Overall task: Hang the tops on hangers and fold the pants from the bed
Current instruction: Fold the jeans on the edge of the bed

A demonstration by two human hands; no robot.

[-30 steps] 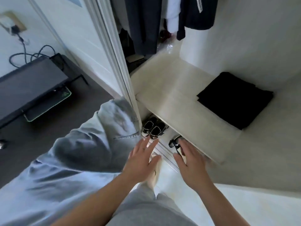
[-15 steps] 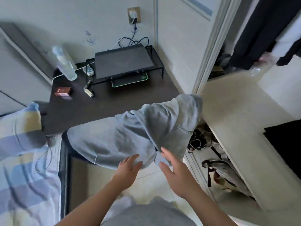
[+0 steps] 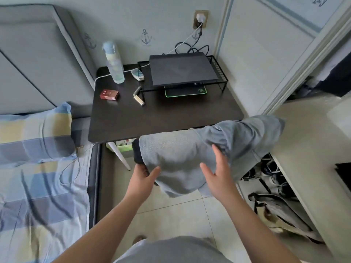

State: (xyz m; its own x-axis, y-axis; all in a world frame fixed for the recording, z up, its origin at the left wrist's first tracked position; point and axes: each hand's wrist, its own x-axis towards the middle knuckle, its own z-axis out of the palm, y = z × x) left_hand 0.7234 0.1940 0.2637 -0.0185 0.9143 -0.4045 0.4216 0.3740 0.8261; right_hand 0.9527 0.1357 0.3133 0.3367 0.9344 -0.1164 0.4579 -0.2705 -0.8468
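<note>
A light grey-blue garment (image 3: 190, 156) hangs bunched in the air between the dark table and the wardrobe shelf, with a dark layer showing at its left end. My left hand (image 3: 142, 179) grips the garment's lower left edge, thumb on top and fingers underneath. With its fingers straight and spread, my right hand (image 3: 216, 175) rests against the front of the garment near its middle. The garment's right part droops over towards the shelf. The bed (image 3: 38, 186) with its blue and yellow striped sheet lies at the left; no other clothes show on it.
The dark table (image 3: 161, 118) carries a water bottle (image 3: 114, 63), a red box (image 3: 109, 94) and a laptop on a wire rack (image 3: 182, 73). At the right, a pale wardrobe shelf (image 3: 303, 149) holds a folded black garment (image 3: 343, 173). Shoes and a bag (image 3: 281, 211) lie below it.
The view has swung left from the wardrobe to the table and bed. The grey garment moved with my hands, and my left hand now holds its lower left edge.
</note>
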